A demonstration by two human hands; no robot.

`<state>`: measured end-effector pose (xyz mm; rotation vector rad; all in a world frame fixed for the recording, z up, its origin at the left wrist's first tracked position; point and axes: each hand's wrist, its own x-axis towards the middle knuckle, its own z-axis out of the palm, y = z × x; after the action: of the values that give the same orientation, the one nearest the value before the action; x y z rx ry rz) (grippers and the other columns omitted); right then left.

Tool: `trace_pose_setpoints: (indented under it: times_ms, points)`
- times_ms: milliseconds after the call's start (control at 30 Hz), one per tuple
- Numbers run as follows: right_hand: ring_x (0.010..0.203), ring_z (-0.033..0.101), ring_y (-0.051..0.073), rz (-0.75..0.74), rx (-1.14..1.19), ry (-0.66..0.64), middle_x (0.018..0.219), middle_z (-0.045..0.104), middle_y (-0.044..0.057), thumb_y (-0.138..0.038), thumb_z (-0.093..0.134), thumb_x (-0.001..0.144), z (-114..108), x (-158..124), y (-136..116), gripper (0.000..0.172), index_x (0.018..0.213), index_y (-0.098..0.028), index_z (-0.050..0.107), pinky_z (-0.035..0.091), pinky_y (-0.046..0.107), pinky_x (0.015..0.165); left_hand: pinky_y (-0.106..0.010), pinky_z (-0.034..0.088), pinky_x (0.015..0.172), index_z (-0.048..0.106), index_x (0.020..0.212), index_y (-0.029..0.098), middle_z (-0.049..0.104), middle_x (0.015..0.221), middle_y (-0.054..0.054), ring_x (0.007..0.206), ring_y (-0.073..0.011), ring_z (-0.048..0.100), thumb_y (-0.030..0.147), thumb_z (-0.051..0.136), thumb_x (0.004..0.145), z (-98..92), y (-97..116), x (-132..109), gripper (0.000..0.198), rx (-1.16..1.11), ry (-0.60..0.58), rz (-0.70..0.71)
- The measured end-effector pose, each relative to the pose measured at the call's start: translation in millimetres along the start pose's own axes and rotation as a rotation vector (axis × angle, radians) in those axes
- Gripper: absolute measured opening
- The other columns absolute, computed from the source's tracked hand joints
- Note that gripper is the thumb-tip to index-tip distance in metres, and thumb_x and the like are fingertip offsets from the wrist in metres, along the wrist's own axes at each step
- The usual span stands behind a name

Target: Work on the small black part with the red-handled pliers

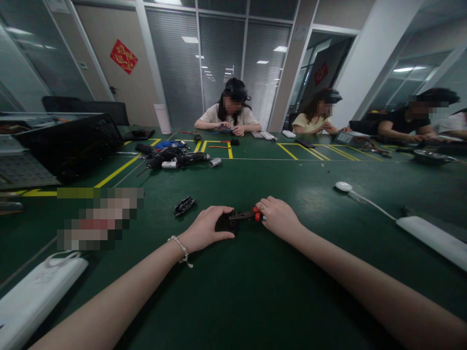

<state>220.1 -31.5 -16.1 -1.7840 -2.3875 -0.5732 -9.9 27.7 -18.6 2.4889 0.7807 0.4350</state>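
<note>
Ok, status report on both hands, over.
Left hand holds black part. Right hand grips pliers, tips at that part. Another black piece lies beyond, untouched.

Red-handled pliers (248,216); black part (226,224); yellow-lined green table (233,291)

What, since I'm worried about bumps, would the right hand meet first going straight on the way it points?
The pliers in the right hand lead, so probably the black part in the left hand; whether the tips touch it is unclear.
</note>
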Motion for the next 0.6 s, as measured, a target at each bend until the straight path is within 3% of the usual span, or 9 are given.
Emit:
trace_pose_setpoints:
  times_ms: [600]
  points:
    - [0.077, 0.049, 0.017, -0.008, -0.004, 0.008, 0.086, 0.059, 0.006, -0.017, 0.054, 0.068, 0.9, -0.3, 0.8, 0.027, 0.095, -0.014, 0.057, 0.039, 0.028, 0.068, -0.040, 0.032, 0.091, 0.039, 0.119, 0.028, 0.046, 0.121, -0.003, 0.111, -0.0240, 0.041, 0.044, 0.061, 0.069, 0.6, 2.1, -0.3, 0.056, 0.011, 0.010, 0.002]
